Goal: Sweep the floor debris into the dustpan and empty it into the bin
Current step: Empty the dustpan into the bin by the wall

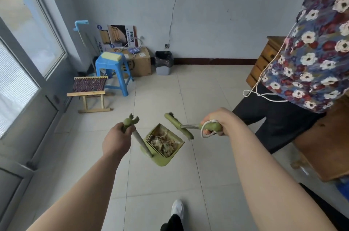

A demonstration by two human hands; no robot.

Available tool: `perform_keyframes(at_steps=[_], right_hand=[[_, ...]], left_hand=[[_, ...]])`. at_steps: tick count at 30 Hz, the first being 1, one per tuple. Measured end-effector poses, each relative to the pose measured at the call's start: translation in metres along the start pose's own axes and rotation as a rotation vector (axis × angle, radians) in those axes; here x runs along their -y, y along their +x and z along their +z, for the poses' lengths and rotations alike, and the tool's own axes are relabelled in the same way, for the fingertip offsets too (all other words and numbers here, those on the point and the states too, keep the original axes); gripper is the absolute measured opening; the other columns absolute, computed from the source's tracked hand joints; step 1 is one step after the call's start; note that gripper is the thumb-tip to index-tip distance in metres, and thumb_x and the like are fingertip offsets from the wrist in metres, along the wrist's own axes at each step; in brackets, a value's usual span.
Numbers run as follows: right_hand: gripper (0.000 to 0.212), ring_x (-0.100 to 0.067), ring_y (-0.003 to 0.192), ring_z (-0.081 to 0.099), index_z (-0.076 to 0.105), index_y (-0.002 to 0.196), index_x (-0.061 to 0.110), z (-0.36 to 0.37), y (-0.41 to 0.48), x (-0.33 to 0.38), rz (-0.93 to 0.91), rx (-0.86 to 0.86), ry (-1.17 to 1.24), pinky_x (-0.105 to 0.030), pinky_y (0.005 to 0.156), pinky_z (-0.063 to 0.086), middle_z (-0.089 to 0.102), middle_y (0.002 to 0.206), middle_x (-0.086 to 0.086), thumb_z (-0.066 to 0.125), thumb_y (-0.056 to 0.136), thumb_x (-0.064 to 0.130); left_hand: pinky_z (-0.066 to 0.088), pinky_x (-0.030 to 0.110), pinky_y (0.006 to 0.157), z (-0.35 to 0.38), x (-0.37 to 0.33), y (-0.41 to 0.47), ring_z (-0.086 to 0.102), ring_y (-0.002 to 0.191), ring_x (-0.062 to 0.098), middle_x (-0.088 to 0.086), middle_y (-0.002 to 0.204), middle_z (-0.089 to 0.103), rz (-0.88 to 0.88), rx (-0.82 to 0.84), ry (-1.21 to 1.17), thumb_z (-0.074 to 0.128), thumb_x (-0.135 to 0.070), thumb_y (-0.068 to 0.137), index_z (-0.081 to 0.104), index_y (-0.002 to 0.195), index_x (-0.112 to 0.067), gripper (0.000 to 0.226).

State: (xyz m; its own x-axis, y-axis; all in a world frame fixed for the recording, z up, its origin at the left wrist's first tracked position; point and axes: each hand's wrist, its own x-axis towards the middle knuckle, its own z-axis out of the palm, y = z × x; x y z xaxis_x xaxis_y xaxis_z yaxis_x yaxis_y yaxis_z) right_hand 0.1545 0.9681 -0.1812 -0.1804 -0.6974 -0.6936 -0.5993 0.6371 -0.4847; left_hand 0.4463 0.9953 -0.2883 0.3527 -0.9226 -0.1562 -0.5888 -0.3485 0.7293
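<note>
My left hand (118,137) grips the top of the green dustpan's long handle (139,141). The green dustpan (162,161) hangs low in front of me, tilted, holding a heap of brownish paper scraps and wrappers (164,143). My right hand (213,123) is closed around the green grip of the broom, a white cord looped at its end. The broom head (178,125) points left and sits just above and right of the dustpan. The grey bin (164,62) with a black liner stands against the far wall.
A blue plastic stool (112,72), a small wooden folding stool (90,91) and a cardboard box (140,62) stand at the back left by the glass door. Another person in a floral top (317,51) stands close on the right beside a wooden cabinet (264,60).
</note>
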Motion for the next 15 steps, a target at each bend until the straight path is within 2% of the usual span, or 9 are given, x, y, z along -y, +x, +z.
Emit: perform_keyframes(at_steps=[2,5,8,11,15], right_hand=[[0.015,-0.016,0.037,0.049,0.058,0.069,0.006,-0.026,0.028,0.021,-0.026,-0.019,0.016,-0.015,0.042,0.035,0.054,0.045,-0.005,0.059,0.084,0.004],[0.036,-0.015,0.028,0.032,0.046,0.045,0.010,-0.061,0.061,0.058,0.009,-0.021,-0.166,-0.011,0.039,0.027,0.039,0.030,-0.002,0.057,0.079,0.001],[0.051,-0.016,0.038,0.031,0.045,0.030,0.012,-0.092,0.099,0.096,-0.011,0.004,-0.301,-0.016,0.041,0.026,0.035,0.026,0.000,0.056,0.078,0.000],[0.045,-0.014,0.022,0.031,0.044,0.041,0.011,-0.118,0.138,0.128,0.001,-0.009,-0.272,-0.010,0.035,0.026,0.036,0.025,0.001,0.053,0.084,0.001],[0.036,-0.012,0.018,0.030,0.047,0.046,0.009,-0.146,0.197,0.168,-0.010,-0.065,-0.138,-0.010,0.036,0.025,0.039,0.025,-0.001,0.056,0.080,0.000]], left_hand=[[0.037,0.030,0.055,0.015,-0.021,0.035,0.049,0.060,0.027,0.004,0.064,0.054,-0.009,-0.012,-0.012,0.054,-0.041,0.091,0.057,0.081,-0.015,0.028],[0.038,0.031,0.058,0.035,-0.055,0.085,0.052,0.064,0.029,0.005,0.068,0.056,-0.036,-0.039,-0.011,0.055,-0.039,0.089,0.057,0.081,-0.016,0.025],[0.038,0.031,0.057,0.055,-0.085,0.133,0.054,0.065,0.028,0.006,0.071,0.058,-0.060,-0.056,-0.004,0.055,-0.040,0.089,0.058,0.083,-0.016,0.025],[0.039,0.031,0.057,0.074,-0.110,0.176,0.054,0.063,0.028,0.005,0.069,0.058,-0.103,-0.066,-0.015,0.055,-0.041,0.089,0.058,0.082,-0.016,0.026],[0.044,0.035,0.063,0.098,-0.142,0.242,0.056,0.065,0.029,0.005,0.068,0.058,-0.153,-0.081,-0.025,0.053,-0.044,0.089,0.058,0.081,-0.017,0.028]])
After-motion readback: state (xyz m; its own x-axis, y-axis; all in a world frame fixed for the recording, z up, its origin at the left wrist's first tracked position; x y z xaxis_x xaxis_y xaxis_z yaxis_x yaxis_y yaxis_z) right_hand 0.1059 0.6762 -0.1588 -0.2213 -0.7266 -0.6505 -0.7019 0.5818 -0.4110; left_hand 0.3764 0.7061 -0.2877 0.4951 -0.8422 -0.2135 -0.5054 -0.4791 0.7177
